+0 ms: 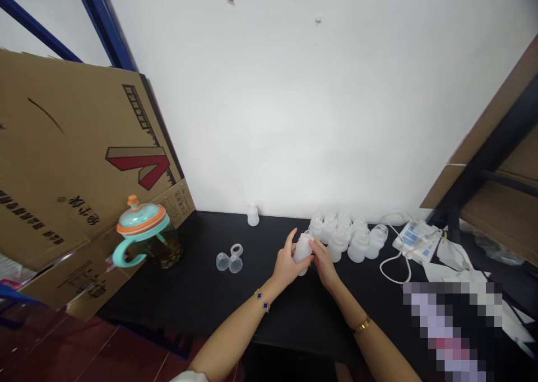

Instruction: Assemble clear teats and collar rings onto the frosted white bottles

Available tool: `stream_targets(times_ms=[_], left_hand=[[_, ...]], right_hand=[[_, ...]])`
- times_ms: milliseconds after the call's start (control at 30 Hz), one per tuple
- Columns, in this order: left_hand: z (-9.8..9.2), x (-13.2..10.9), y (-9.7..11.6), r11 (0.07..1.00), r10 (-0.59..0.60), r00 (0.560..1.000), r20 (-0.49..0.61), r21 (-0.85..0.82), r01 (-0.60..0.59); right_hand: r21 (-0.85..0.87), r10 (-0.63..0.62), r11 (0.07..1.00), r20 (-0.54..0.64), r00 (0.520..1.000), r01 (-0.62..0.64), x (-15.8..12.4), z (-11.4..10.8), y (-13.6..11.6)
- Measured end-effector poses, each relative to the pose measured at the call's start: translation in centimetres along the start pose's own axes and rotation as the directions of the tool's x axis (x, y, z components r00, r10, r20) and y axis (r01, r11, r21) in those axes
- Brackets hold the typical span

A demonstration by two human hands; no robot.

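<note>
A frosted white baby bottle (302, 248) is held above the black table between my two hands. My left hand (286, 265) wraps round its side, with the forefinger stretched out past the top. My right hand (323, 263) grips the same bottle from the right, fingers closed against it. Just beyond, a group of several similar bottles (359, 246) with clear domed caps stands upright. To the left lie clear domed caps (235, 264) and a white ring (236, 250). Another small white bottle (253, 215) stands alone by the wall.
At the left, a teal-and-orange lidded jug (143, 220) with dark contents stands before a large cardboard box (75, 147). A white cable (389, 262), a printed packet (416, 239) and white papers (456, 261) lie at the right. A pixelated patch covers the lower right.
</note>
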State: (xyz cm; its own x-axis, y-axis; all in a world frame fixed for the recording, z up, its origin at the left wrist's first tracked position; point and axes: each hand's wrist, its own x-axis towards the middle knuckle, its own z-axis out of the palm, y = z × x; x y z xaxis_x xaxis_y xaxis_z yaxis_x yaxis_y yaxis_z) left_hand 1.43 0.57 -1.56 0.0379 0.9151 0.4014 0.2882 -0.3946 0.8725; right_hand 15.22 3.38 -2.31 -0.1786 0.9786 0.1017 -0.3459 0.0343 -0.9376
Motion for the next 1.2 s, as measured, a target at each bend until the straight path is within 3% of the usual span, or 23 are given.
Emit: stream_targets(times_ms=[233,433,1200], left_hand=[[0.2,0.0,0.0,0.995,-0.011,0.999,0.031,-0.097,0.014],[0.4,0.1,-0.4,0.999,-0.028,1.0,-0.004,0.015,0.028],[0.3,0.0,0.5,0.988,-0.034,0.999,0.016,0.15,0.032]], right_hand=[[-0.013,-0.058,0.998,-0.035,0.998,0.057,-0.2,0.5,-1.0],[-0.04,-0.078,0.996,-0.058,0.995,0.076,-0.4,0.8,-1.4],[-0.138,-0.112,0.986,-0.12,0.986,0.095,-0.1,0.5,-1.3]])
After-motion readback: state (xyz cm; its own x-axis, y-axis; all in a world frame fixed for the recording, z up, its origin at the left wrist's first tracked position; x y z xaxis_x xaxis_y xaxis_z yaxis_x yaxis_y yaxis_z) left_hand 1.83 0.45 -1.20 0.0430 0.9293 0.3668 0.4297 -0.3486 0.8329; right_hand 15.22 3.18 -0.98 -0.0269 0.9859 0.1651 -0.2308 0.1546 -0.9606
